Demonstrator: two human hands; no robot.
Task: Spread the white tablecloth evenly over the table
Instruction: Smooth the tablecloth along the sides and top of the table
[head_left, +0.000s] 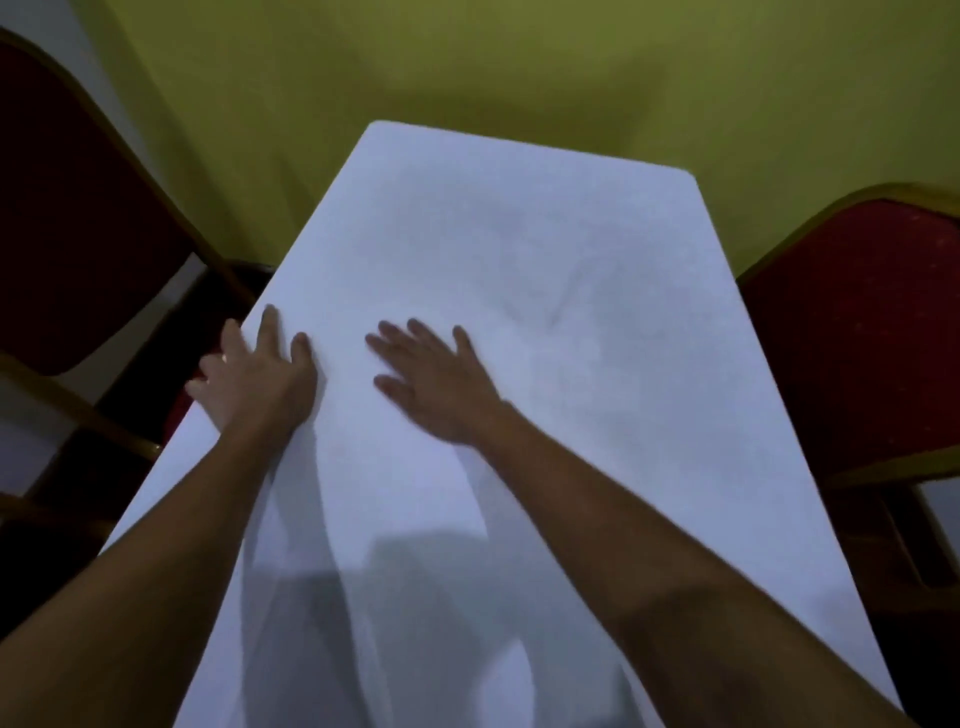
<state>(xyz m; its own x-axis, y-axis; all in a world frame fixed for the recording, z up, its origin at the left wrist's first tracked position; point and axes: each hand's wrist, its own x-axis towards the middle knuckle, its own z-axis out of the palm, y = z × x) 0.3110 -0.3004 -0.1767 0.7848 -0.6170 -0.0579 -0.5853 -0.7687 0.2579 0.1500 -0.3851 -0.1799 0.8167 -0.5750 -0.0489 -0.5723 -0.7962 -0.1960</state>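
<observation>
Cloth (519, 249): white, covering the whole tabletop, far corners rounded, mostly smooth (one faint crease right of centre). My left hand (257, 382): flat, fingers spread, palm down at the cloth's left edge, outer fingers past the edge, gripping nothing. My right hand (434, 379): flat, open, pressed on the cloth just beside the left, gripping nothing. Red chairs: one left (78, 223), one right (857, 332).

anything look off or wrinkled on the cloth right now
Mostly smooth, but a faint V-shaped crease sits in the white tablecloth right of centre, beyond the right hand. The left hand lies flat at the left edge. Nothing is spilled or torn.
</observation>
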